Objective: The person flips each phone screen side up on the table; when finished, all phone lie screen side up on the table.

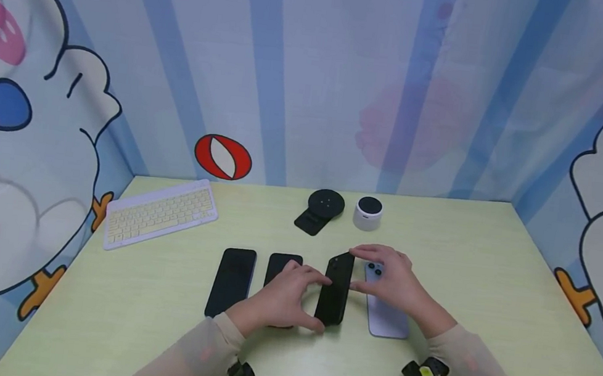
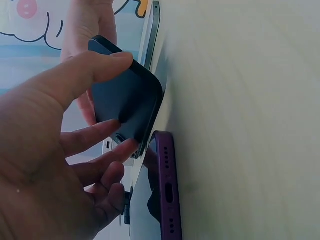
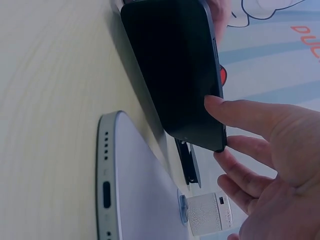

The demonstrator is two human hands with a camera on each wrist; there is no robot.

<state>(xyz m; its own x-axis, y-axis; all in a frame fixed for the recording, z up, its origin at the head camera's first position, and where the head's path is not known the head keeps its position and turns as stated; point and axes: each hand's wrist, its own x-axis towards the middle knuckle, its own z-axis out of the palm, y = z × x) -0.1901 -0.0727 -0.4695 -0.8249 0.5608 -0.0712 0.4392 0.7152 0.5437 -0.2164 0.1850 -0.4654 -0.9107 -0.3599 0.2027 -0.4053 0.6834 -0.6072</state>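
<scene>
A black phone stands tilted on its long edge between both hands, its back with the camera toward the left hand. The left hand touches its back and lower edge with thumb and fingertips. At its upper right edge, the right hand holds it between thumb and fingers; in the right wrist view the dark screen faces that hand. Right of it lies a lilac phone, back up, partly under the right hand. A dark phone lies partly hidden beneath the left hand, with another dark phone farther left.
A white keyboard lies at the back left. At the back centre are a black folding stand with a round pad and a small white cylinder with a black top. A printed curtain rises behind the table.
</scene>
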